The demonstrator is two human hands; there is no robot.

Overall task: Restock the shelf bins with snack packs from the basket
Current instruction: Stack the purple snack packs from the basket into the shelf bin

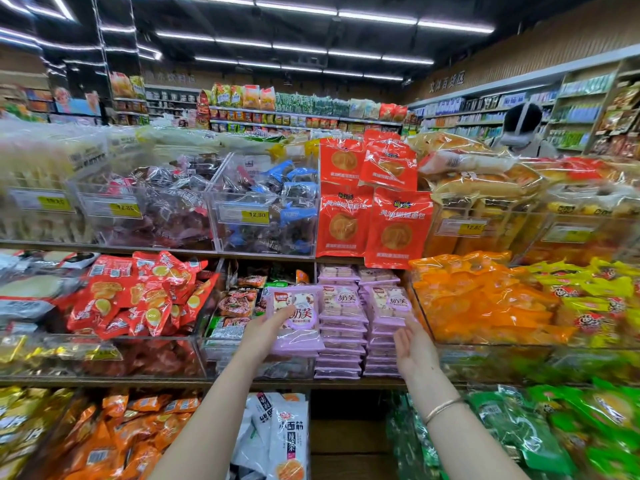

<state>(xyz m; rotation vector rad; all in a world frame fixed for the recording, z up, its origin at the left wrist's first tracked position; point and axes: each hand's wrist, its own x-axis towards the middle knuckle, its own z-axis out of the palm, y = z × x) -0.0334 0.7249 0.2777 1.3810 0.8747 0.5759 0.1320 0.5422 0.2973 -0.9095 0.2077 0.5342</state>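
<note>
My left hand (265,329) holds a lilac snack pack (298,317) from its left side, thumb on the front, in front of the middle shelf. Just to its right stand two stacks of the same lilac packs (343,327) in a middle-shelf section. My right hand (414,344) is open, palm turned left, fingers by the right edge of the right stack (386,306). It holds nothing. No basket is in view.
Clear bins of dark wrapped sweets (266,206) and red bread packs (370,209) fill the top shelf. Red packs (145,299) lie left, orange packs (485,299) right. White packs (277,434) sit below. A person (523,133) stands behind the shelf, far right.
</note>
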